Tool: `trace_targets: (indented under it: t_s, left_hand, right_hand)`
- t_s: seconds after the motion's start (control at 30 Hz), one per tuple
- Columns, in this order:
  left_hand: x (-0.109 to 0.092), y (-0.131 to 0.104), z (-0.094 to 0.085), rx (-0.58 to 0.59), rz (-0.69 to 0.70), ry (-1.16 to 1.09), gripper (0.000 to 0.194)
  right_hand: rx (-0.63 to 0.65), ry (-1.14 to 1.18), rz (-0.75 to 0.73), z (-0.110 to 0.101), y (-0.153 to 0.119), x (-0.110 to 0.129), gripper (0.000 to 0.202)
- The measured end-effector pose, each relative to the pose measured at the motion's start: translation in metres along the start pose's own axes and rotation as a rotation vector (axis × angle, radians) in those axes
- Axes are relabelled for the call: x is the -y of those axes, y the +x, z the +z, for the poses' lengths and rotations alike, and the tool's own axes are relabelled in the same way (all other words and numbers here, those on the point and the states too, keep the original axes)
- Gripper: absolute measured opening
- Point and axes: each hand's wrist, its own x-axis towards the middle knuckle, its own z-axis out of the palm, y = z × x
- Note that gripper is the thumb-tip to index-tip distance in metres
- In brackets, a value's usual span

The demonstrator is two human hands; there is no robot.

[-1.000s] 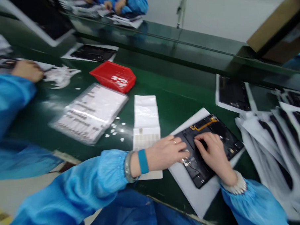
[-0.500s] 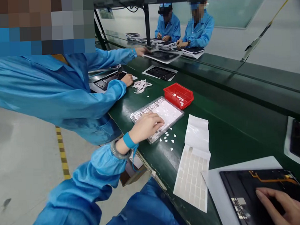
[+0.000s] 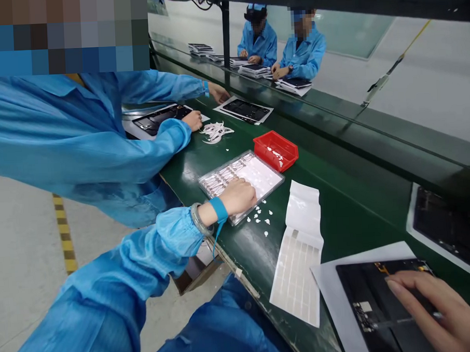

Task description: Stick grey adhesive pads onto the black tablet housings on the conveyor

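Note:
My left hand (image 3: 238,195), a blue strap round its wrist, is closed with curled fingers at the near right part of a clear flat tray (image 3: 264,176). Rows of small thin parts (image 3: 223,177) lie on the tray's left side; my hand hides what its fingertips touch. At the lower right, my right hand (image 3: 439,307) is over a black device panel (image 3: 359,290) lying on a white sheet (image 3: 327,276). Its thumb and forefinger are pinched together near an orange flex cable (image 3: 381,267). Whatever the pinch holds is too small to make out.
A red bin (image 3: 276,151) with white bits stands behind the tray. Small white tabs (image 3: 258,216) lie in front of it. A sticker sheet (image 3: 297,266) lies between my hands. Another panel (image 3: 447,229) is at right. A co-worker's sleeve (image 3: 152,148) reaches in from the left.
My left hand has curled more and shifted slightly right over the tray, uncovering more parts. My right hand has moved up towards the orange cable. The co-worker has lowered a panel onto another.

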Motion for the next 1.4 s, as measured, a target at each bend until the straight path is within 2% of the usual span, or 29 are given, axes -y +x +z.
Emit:
trace_targets:
  t_s: [0.13, 0.23, 0.3, 0.37, 0.47, 0.5, 0.57, 0.67, 0.73, 0.8, 0.9, 1.0, 1.07, 1.23, 1.4]
  left_hand:
    - [0.009, -0.004, -0.005, -0.084, 0.008, -0.061, 0.019]
    - [0.006, -0.013, -0.012, -0.203, -0.001, -0.101, 0.021]
    - [-0.005, -0.023, -0.015, -0.274, 0.023, -0.120, 0.020]
    - [-0.021, -0.033, -0.014, -0.387, 0.114, -0.124, 0.018]
    - [-0.040, -0.048, -0.007, -0.705, 0.297, -0.061, 0.021]
    - [-0.043, -0.052, -0.004, -0.797, 0.330, -0.024, 0.020]
    - [-0.043, -0.057, 0.001, -0.902, 0.360, 0.056, 0.018]
    - [-0.037, -0.062, 0.009, -0.941, 0.480, 0.157, 0.019]
    - [-0.034, -0.063, 0.015, -0.964, 0.561, 0.191, 0.018]
    - [-0.034, -0.064, 0.019, -0.976, 0.587, 0.192, 0.014]
    - [-0.037, -0.064, 0.019, -0.921, 0.485, 0.063, 0.009]
    - [-0.040, -0.064, 0.013, -0.839, 0.376, -0.134, 0.014]
    - [-0.039, -0.064, 0.010, -0.808, 0.375, -0.180, 0.017]
    - [-0.037, -0.062, 0.013, -0.780, 0.359, -0.133, 0.020]
    - [-0.043, -0.062, 0.015, -0.712, 0.278, -0.129, 0.025]
  right_hand:
    - [0.233, 0.166, -0.043, -0.003, 0.029, 0.057, 0.030]
    - [0.456, 0.374, 0.016, 0.009, 0.054, 0.104, 0.033]
    - [0.629, 0.614, 0.128, 0.022, 0.069, 0.132, 0.037]
    - [0.795, 0.922, 0.297, 0.037, 0.079, 0.154, 0.040]
    - [0.936, 1.319, 0.496, 0.057, 0.086, 0.174, 0.038]
    - [0.944, 1.404, 0.532, 0.063, 0.086, 0.177, 0.036]
    - [0.933, 1.511, 0.594, 0.071, 0.084, 0.180, 0.032]
    - [0.922, 1.585, 0.669, 0.076, 0.082, 0.182, 0.029]
    - [0.918, 1.612, 0.652, 0.077, 0.082, 0.185, 0.025]
    - [0.879, 1.607, 0.614, 0.078, 0.084, 0.187, 0.022]
    - [0.720, 1.469, 0.567, 0.080, 0.089, 0.187, 0.028]
    - [0.582, 1.265, 0.471, 0.081, 0.095, 0.186, 0.037]
    - [0.582, 1.167, 0.409, 0.080, 0.097, 0.186, 0.037]
    - [0.662, 0.990, 0.306, 0.076, 0.100, 0.189, 0.024]
    - [0.598, 0.870, 0.185, 0.083, 0.098, 0.187, 0.021]
